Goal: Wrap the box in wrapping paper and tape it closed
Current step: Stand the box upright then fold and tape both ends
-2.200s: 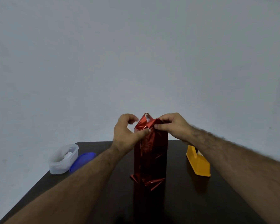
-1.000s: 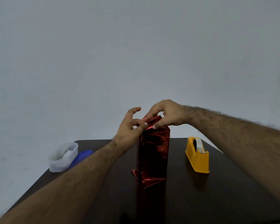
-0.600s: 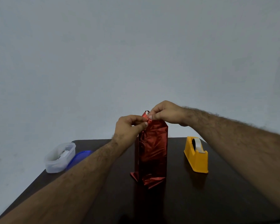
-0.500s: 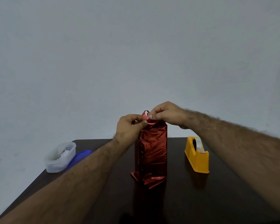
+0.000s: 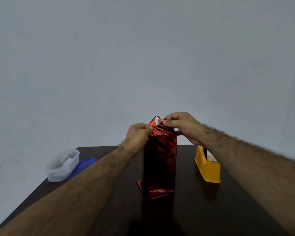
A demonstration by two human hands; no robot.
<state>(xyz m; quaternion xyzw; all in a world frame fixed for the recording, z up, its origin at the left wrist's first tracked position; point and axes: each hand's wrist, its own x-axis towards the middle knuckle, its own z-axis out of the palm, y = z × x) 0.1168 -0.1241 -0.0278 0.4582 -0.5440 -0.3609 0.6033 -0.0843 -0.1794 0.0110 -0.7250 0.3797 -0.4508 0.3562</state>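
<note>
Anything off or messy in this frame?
Minor: loose red paper flaps splay onto the table at the base of the upright wrapped box, unfolded and apparently untaped. Both the left hand and right hand pinch the top fold.

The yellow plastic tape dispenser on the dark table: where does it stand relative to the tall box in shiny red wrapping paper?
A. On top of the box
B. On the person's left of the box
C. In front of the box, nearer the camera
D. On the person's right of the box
D: the yellow plastic tape dispenser stands on the dark table to the person's right of the tall box in shiny red wrapping paper, partly hidden by the right forearm.
</note>
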